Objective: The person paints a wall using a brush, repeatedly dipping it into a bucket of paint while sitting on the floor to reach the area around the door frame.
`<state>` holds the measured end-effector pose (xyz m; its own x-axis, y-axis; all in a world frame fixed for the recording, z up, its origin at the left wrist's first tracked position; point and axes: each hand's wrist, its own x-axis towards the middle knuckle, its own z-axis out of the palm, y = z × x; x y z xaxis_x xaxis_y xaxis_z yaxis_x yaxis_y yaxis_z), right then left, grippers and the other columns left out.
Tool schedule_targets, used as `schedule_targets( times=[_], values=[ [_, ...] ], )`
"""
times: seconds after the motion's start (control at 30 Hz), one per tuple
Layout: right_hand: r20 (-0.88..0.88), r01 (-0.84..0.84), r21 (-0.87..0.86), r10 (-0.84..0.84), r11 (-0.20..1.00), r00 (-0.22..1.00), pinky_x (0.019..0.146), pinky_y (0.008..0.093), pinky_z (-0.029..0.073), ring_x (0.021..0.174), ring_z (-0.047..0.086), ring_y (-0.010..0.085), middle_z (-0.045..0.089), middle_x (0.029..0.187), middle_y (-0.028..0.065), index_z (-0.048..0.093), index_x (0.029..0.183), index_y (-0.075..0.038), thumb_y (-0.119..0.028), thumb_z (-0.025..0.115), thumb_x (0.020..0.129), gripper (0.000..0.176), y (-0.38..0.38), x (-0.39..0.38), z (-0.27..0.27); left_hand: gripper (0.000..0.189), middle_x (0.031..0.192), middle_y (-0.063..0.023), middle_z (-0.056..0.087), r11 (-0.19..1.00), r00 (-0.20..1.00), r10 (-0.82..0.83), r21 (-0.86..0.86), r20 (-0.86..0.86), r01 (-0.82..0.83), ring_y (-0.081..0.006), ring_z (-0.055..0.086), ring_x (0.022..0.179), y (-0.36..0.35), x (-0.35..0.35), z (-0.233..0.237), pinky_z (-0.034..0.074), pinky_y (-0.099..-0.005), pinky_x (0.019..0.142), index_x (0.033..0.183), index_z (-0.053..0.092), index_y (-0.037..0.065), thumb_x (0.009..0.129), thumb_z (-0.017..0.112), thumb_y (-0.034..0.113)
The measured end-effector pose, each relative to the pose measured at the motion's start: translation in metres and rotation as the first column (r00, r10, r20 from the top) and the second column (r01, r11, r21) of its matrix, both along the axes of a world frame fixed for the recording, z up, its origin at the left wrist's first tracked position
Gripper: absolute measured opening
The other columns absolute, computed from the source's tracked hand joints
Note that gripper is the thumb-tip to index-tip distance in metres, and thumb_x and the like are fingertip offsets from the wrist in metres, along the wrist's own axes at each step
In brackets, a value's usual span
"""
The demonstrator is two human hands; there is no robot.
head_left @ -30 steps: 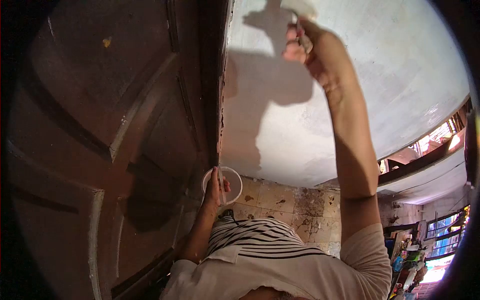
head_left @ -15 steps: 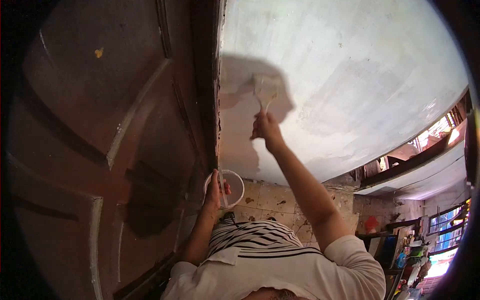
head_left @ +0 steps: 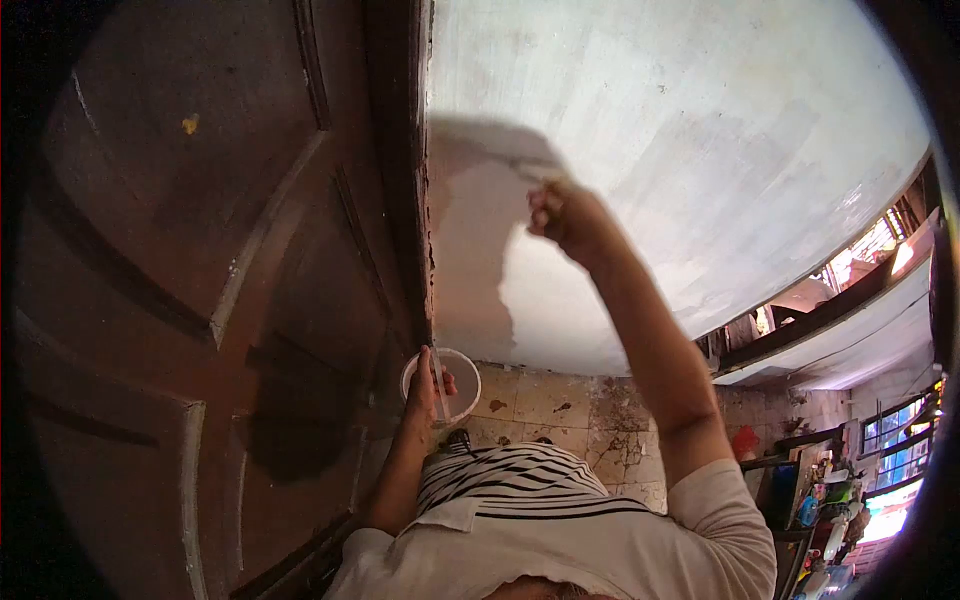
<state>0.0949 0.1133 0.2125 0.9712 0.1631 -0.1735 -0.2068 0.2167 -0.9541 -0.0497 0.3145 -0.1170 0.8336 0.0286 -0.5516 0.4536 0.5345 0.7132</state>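
Observation:
My right hand (head_left: 565, 220) is raised in front of the pale wall (head_left: 640, 250), its fingers closed round a flat tool that is mostly hidden behind the hand. The tool's handle does not show clearly. Lower down, my left hand (head_left: 427, 385) grips the white bucket (head_left: 474, 402) at its rim, with a pale strip crossing the opening beside the fingers. A darker, damp-looking patch (head_left: 465, 270) covers the wall near the door frame, partly under a shadow.
A brown panelled door (head_left: 130, 290) fills the left side, with its dark frame (head_left: 400, 150) beside the wall. Stained floor tiles (head_left: 530, 400) lie below. At the lower right are cluttered shelves (head_left: 820, 510) and a barred window (head_left: 900, 440).
My right hand has moved up and to the right with the tool, which has turned and is now mostly hidden. My left hand still holds the bucket.

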Motion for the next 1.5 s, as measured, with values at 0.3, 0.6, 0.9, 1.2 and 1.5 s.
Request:
schedule_targets(
  times=[0.3, 0.6, 0.9, 1.2, 1.5],
  values=[
    [0.505, 0.002, -0.161, 0.081, 0.987, 0.859, 0.049, 0.02, 0.051, 0.051, 0.051, 0.0083, 0.055, 0.067, 0.0034, 0.053, 0.094, -0.001, -0.02, 0.031, 0.105, 0.031, -0.018, -0.017, 0.192, 0.066, 0.065, -0.0084, 0.058, 1.0, 1.0, 0.015, -0.016, 0.004, -0.014, -0.0203, 0.058, 0.053, -0.008, 0.004, 0.011, 0.051, -0.0366, 0.057, 0.088, 0.054, 0.003, 0.087, 0.047, 0.069],
    [0.297, 0.057, -0.169, -0.004, 0.984, 0.955, 0.054, 0.031, 0.052, 0.056, 0.055, 0.0153, 0.054, 0.075, 0.0044, 0.052, 0.102, -0.005, -0.047, 0.041, 0.099, 0.043, -0.024, 0.02, -0.025, 0.068, 0.066, -0.0088, 0.058, 1.0, 0.999, -0.009, 0.029, 0.044, 0.007, -0.0205, 0.058, 0.055, -0.011, 0.006, 0.008, 0.05, -0.0362, 0.059, 0.09, 0.055, 0.002, 0.087, 0.045, 0.07],
    [-0.189, -0.033, 0.033, 0.039, 0.999, 0.981, 0.066, 0.0415, 0.059, 0.053, 0.052, 0.0172, 0.049, 0.071, 0.0072, 0.05, 0.113, 0.01, -0.047, 0.049, 0.096, 0.059, -0.027, -0.023, -0.205, 0.067, 0.063, -0.0076, 0.055, 0.999, 0.999, -0.044, 0.02, -0.021, 0.044, -0.0199, 0.057, 0.055, -0.01, 0.009, -0.009, 0.05, -0.0366, 0.058, 0.085, 0.053, 0.005, 0.088, 0.042, 0.071],
    [0.077, -0.03, 0.082, 0.024, 0.996, 0.997, 0.065, 0.0308, 0.057, 0.055, 0.056, 0.0087, 0.057, 0.067, -0.0021, 0.058, 0.099, 0.001, -0.025, 0.05, 0.098, 0.027, -0.044, 0.0, 0.049, 0.066, 0.063, -0.0081, 0.057, 1.0, 1.0, 0.002, -0.012, 0.017, -0.001, -0.0207, 0.058, 0.053, -0.012, 0.009, -0.009, 0.05, -0.0352, 0.056, 0.085, 0.053, 0.004, 0.087, 0.045, 0.07],
    [0.582, 0.052, -0.145, 0.043, 0.988, 0.812, 0.055, 0.0244, 0.056, 0.051, 0.049, 0.0072, 0.053, 0.067, -0.0012, 0.054, 0.104, 0.002, -0.025, 0.044, 0.101, 0.03, -0.033, -0.011, 0.184, 0.07, 0.069, -0.009, 0.058, 1.0, 1.0, -0.027, 0.005, 0.004, 0.027, -0.0218, 0.06, 0.059, -0.017, 0.011, 0.004, 0.054, -0.0401, 0.062, 0.088, 0.056, 0.004, 0.083, 0.049, 0.073]
  ],
)
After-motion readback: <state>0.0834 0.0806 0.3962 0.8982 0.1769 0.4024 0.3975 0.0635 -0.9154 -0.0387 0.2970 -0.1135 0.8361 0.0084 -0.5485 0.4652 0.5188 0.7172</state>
